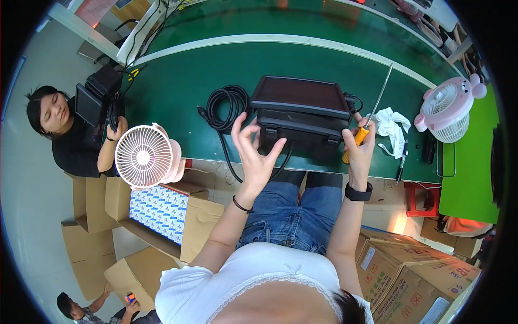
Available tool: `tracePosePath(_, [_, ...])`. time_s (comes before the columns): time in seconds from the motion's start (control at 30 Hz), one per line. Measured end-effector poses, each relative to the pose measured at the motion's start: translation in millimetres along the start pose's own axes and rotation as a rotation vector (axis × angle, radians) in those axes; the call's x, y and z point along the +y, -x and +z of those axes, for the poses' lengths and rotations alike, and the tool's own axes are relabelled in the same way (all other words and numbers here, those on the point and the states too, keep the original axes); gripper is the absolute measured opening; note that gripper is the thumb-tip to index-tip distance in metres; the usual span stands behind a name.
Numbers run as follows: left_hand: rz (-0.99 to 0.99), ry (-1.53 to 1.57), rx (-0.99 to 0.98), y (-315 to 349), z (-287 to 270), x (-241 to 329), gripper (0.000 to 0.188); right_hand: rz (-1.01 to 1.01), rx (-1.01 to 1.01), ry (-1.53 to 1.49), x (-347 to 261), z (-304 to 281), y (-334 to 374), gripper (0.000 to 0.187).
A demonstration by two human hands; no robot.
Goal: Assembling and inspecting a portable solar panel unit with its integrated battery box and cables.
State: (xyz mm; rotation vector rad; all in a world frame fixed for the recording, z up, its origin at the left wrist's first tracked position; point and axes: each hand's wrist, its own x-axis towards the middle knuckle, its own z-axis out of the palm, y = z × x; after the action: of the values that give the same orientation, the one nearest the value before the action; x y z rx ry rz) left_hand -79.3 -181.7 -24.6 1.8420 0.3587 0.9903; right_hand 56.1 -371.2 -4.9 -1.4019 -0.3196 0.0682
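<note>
A black case [294, 132] with latches on its front side sits at the bench edge before me. A flat dark panel [299, 96] tops it at the back. My left hand [255, 148] is at the case's front left corner, fingers spread and thumb apart. An orange-handled screwdriver [360, 136] is tucked in my right hand [360, 151], its long metal shaft pointing up and away. The fingertips of that hand are at the case's right side. A coiled black cable [227, 102] lies left of the case, its loose run hanging over the edge.
Pink fans stand at the left [144, 156] and right [448, 108]. White cloth [389, 124] and a pen [402, 161] lie right of the case. Cartons [404, 275] sit below the bench. A co-worker [81, 129] handles a similar black device at left; another person [81, 310] is by a carton.
</note>
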Motion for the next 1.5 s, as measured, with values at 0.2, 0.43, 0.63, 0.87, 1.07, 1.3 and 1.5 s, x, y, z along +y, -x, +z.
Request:
tracePosePath(0.2, [0.163, -0.228, -0.054, -13, -17, 8, 0.031, 0.008, 0.015, -0.001, 3, 0, -2, 0.042])
tracePosePath(0.43, [0.132, -0.002, -0.136, -34, -34, 24, 0.05, 0.014, 0.025, -0.004, 3, 0, -2, 0.042])
tracePosePath(0.63, [-0.128, 0.426, -0.115, -34, -14, 1, 0.045, -0.025, 0.115, -0.023, -1, 12, 2, 0.041])
tracePosePath(0.87, [-0.299, 0.497, -0.197, -40, 3, -8, 0.089, -0.081, 0.176, -0.141, -14, 27, 46, 0.026])
tracePosePath(1.07, [-0.264, 0.507, -0.175, -39, 9, -7, 0.088, -0.298, 0.124, 0.535, -26, 44, 62, 0.03])
tracePosePath(1.3, [-0.278, 0.635, -0.116, -40, 7, -9, 0.084, 0.089, -0.245, -0.15, -42, 6, 48, 0.039])
tracePosePath(1.5, [-0.317, 0.576, -0.111, -35, 13, -4, 0.085, -0.13, -0.125, -0.105, -43, 28, 41, 0.037])
